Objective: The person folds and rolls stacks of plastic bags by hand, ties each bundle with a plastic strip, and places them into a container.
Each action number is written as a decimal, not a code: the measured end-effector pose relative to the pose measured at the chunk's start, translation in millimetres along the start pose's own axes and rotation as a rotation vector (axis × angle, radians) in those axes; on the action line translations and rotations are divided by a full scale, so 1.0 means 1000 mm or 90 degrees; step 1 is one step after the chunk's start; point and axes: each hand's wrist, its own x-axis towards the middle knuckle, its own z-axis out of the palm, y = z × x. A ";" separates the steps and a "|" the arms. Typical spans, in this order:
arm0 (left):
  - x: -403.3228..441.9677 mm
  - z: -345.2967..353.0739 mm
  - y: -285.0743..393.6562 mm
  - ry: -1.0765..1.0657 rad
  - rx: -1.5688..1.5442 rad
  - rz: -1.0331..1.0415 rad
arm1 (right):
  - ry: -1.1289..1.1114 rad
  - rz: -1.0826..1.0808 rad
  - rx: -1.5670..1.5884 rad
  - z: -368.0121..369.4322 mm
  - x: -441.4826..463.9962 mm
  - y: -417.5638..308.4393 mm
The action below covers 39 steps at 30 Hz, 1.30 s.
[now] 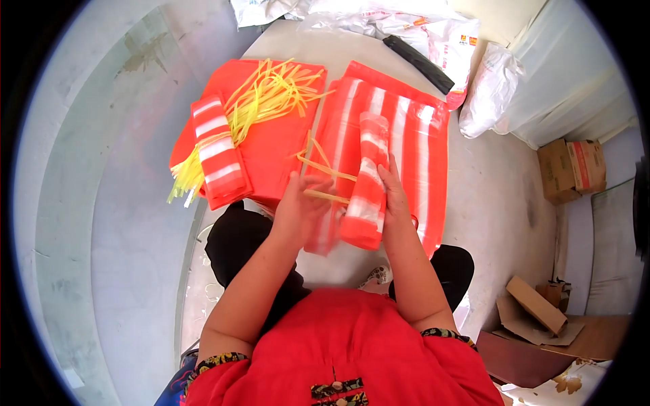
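Observation:
A rolled red-and-white striped bundle (pixel 365 183) stands out above a stack of striped plastic sheets (pixel 426 149). My right hand (pixel 395 196) is closed round the bundle's right side. Beside its left side is my left hand (pixel 305 203), slightly blurred, with a yellow strip running from its fingers to the bundle. More yellow strip loops out above that hand. On a plain red stack (pixel 271 149) at the left lie a heap of yellow strips (pixel 271 88) and another rolled striped bundle (pixel 220 152) with yellow strip around its middle.
A black roll (pixel 418 64) lies at the table's far right, near white printed bags (pixel 433 40). A white wrapped bag (pixel 491 91) is beyond the table's right edge. Cardboard boxes (pixel 572 169) stand at the right, with opened cardboard (pixel 535 311) lower down.

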 end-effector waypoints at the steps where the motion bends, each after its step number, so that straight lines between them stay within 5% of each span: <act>1: 0.004 0.004 0.004 -0.023 0.009 -0.032 | -0.004 0.003 -0.020 -0.010 0.005 0.000; 11: 0.027 0.016 -0.001 -0.167 -0.027 0.000 | 0.011 0.049 -0.193 -0.012 0.006 -0.013; 14: 0.034 0.008 -0.007 -0.150 0.058 0.074 | 0.012 0.043 -0.225 -0.012 0.010 -0.013; 17: 0.009 0.027 0.010 -0.056 0.142 0.013 | 0.007 0.033 -0.268 -0.017 0.015 -0.012; 26: 0.024 0.005 -0.006 -0.107 0.497 0.193 | -0.006 0.021 -0.307 -0.017 0.021 -0.008; 39: 0.044 -0.005 -0.020 -0.017 0.426 0.228 | -0.010 -0.015 -0.569 -0.021 0.023 -0.016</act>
